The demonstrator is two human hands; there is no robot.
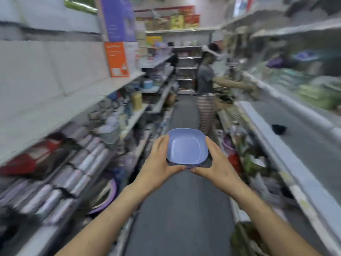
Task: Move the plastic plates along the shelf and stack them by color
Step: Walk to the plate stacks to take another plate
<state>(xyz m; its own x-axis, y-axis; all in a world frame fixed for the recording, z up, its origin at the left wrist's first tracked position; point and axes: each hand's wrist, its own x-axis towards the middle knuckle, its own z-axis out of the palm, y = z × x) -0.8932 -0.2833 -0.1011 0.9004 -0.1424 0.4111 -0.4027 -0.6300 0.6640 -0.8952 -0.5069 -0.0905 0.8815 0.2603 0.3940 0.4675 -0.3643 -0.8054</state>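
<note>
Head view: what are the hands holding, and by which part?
A stack of blue plates: the left hand grips its left edge, the right hand its right edge, thumbs at the near rim.

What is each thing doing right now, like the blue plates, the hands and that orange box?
blue plates: stacked, open side up, held in the air.
left hand: grips the stack's left edge.
right hand: grips the stack's right edge.
orange box: stands upright on the left shelf.
other person: stands farther off, reaching to the right shelf.
</note>
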